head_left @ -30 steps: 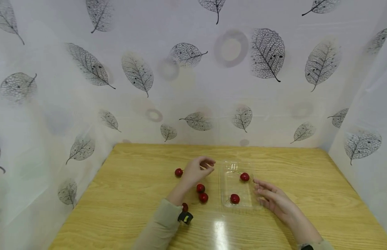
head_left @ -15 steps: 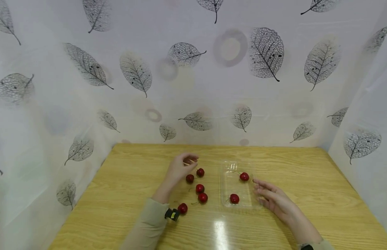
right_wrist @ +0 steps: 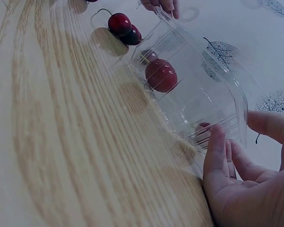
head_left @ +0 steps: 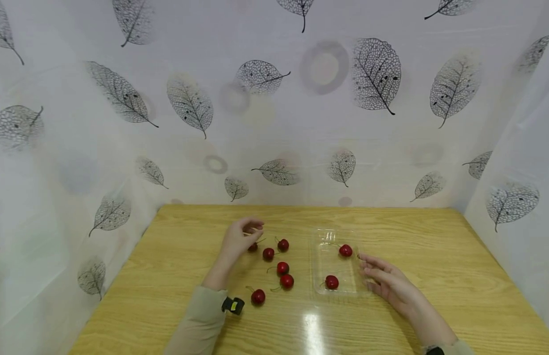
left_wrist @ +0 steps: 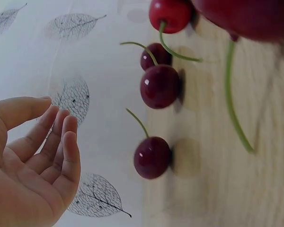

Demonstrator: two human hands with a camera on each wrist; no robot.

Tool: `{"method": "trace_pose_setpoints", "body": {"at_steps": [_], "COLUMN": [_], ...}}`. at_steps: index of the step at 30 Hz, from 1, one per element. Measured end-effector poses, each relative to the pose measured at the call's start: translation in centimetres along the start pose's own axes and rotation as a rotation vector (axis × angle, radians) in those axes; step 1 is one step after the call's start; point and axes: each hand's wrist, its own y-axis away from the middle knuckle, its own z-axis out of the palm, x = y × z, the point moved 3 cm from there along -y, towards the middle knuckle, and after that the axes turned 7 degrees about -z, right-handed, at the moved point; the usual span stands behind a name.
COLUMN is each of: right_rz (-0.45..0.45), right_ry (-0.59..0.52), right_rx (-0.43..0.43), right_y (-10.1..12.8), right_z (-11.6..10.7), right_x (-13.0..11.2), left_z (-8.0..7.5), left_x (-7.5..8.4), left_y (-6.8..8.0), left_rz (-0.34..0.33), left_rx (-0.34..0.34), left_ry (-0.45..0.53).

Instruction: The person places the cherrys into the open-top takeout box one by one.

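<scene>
My left hand (head_left: 236, 240) hovers above the table with loosely bent fingers and nothing between them. Just below its fingertips a dark red cherry (head_left: 253, 247) shows partly. Other stemmed cherries, such as one by the wrist (head_left: 258, 297), lie between this hand and a clear plastic box (head_left: 318, 264). Inside the box are two cherries, one far back (head_left: 345, 250) and one near the front (head_left: 331, 282). My right hand (head_left: 392, 283) touches the box's right side; in the right wrist view its thumb lies by the rim and its fingertips rest against the wall.
The wooden table (head_left: 186, 256) ends at a pale sheet (head_left: 274, 128) printed with leaves, which also runs down both sides. Two cherries (head_left: 285, 275) lie touching or nearly so, left of the box.
My left hand has moved left, away from the box, uncovering several cherries on the table. The right hand and the box have stayed in place.
</scene>
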Motion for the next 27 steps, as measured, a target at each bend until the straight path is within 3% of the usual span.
{"method": "trace_pose_setpoints", "body": {"at_steps": [14,27], "right_rz": [0.004,0.005], "right_ry": [0.007,0.018], "right_rx": [0.002,0.009], "right_y": [0.0,-0.1], "right_z": [-0.1,-0.1], "right_x": [0.1,0.1], "left_z": [-0.5,-0.5], "left_x": [-3.0,-4.5], "left_y": [-0.2,-0.2], "left_rz": [-0.064,-0.095], "left_rx": [0.043,0.040], "left_ry": [0.004,0.007]}}
